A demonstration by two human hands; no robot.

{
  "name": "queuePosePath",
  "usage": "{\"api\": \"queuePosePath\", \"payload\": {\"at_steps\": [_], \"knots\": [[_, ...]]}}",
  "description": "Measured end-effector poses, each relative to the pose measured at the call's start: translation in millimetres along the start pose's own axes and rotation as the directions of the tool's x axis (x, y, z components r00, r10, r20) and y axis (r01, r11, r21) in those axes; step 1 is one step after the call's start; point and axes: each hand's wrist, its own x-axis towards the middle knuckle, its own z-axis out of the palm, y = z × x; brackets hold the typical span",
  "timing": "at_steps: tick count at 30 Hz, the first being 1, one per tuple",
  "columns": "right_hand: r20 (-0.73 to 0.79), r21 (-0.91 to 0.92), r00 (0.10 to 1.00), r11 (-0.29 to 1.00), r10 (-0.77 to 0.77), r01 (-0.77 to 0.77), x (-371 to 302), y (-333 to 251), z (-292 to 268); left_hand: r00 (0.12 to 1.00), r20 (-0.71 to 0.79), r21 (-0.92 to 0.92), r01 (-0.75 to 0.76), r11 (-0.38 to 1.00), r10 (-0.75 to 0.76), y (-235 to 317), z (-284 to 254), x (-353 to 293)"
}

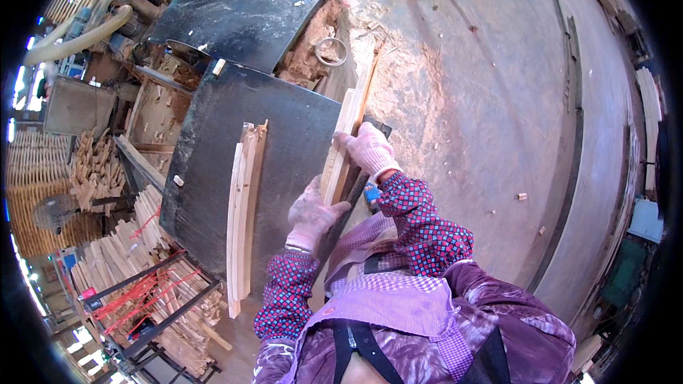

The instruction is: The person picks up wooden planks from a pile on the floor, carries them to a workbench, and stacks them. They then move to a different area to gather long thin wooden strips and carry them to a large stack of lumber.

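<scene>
1. Gripping pale wooden strips (348, 110) with both gloved hands, along the right edge of the dark counter (299, 121).
2. Strips' long axis: runs away from the body, slanting right; near end over the counter's right part, far end past its far right corner. Can't tell if they rest on the counter or are lifted.
3. Left hand (311, 217): at the near end, over the counter's near right part; fingers closed round the wood, thumb on the right side.
4. Right hand (370, 148): farther up the strips, at the counter's right edge; fingers wrapped on the wood, thumb toward the left.
5. Second bundle (244, 213) of strips: left of the held ones, lying on the counter, long axis also pointing away, near end overhanging the counter's near edge.
6. Ring (332, 64): beyond the counter's far right corner, by sawdust (302, 57).
7. Dark panel (242, 18): just beyond the counter's far edge.
8. Racked strips (121, 256) with red ties (142, 291): left of the counter, toward its near side.
</scene>
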Motion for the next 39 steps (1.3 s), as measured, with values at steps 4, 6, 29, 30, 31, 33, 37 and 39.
{"api": "queuePosePath", "payload": {"at_steps": [4,6,29,30,31,33,37,39], "knots": [[0.026,0.106,0.999,0.993,0.046,-0.048,-3.0,6.5,-8.2,0.996,-0.046,0.06,-0.071,0.996,0.074,2.7,2.4,-9.6],[0.072,0.189,0.993,0.976,0.094,-0.107,-7.2,3.0,-11.8,0.999,-0.002,0.06,-0.051,0.997,0.051,4.0,-1.7,-14.1],[0.138,-0.421,0.778,0.674,-0.613,0.607,-76.7,-17.4,-19.1,0.985,-0.019,0.138,-0.165,0.977,0.169,-0.6,-9.3,-26.3],[0.245,-0.528,0.676,0.49,-0.695,0.694,-72.5,-16.6,-10.6,0.987,0.062,0.146,-0.157,0.977,0.15,-4.0,-6.4,-24.5],[0.356,-0.606,0.569,0.28,-0.741,0.745,-64.9,-11.7,-0.2,0.979,0.146,0.15,-0.162,0.975,0.14,-7.6,-5.2,-17.2],[0.504,-0.603,0.544,0.178,-0.671,0.778,-55.9,0.1,9.0,0.984,0.064,0.217,-0.174,0.961,0.164,-7.4,3.5,-18.9],[0.604,-0.537,0.45,0.082,-0.657,0.84,-47.9,3.7,8.3,0.931,-0.323,0.215,-0.1,0.971,0.167,-21.3,25.8,-45.5],[0.611,-0.546,0.433,0.043,-0.662,0.837,-49.0,-1.3,7.6,0.881,-0.46,0.109,-0.069,0.992,0.112,-43.7,3.4,-59.5]]}}
